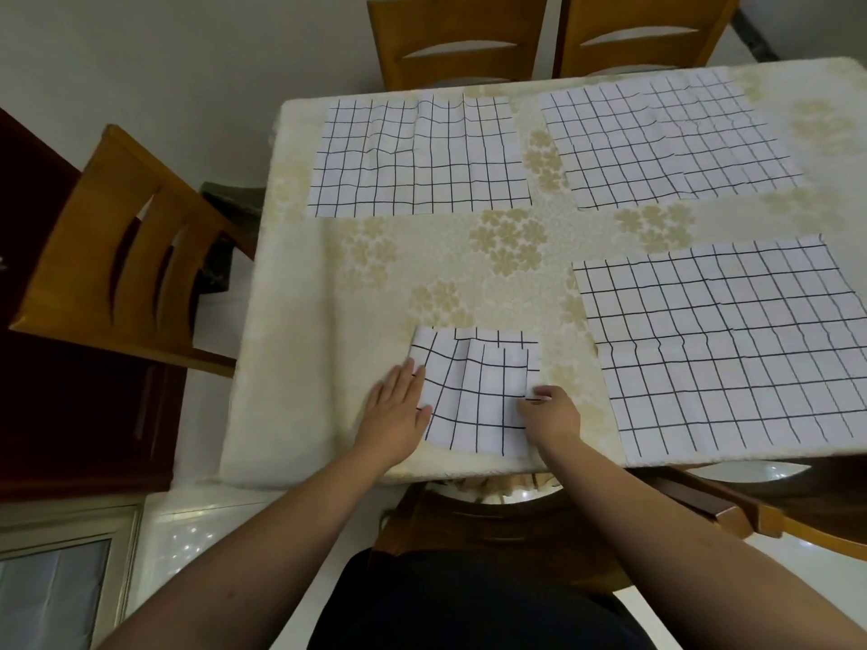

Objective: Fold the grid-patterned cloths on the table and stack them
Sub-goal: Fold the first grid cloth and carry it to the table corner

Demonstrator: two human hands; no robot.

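A folded white cloth with a black grid (pixel 474 396) lies near the table's front edge. My left hand (pixel 396 415) rests flat on its left edge, fingers spread. Fingers curled, my right hand (pixel 549 412) pinches the cloth's right edge. Three more grid cloths lie spread flat: one at the far left (pixel 417 157), one at the far right (pixel 666 138), one at the near right (pixel 732 349).
The table (pixel 469 255) has a cream floral cover. One wooden chair (pixel 122 255) stands at the left side, two (pixel 457 39) (pixel 642 30) at the far side, and another (pixel 492 518) right in front of me. A dark cabinet (pixel 70 415) is at the left.
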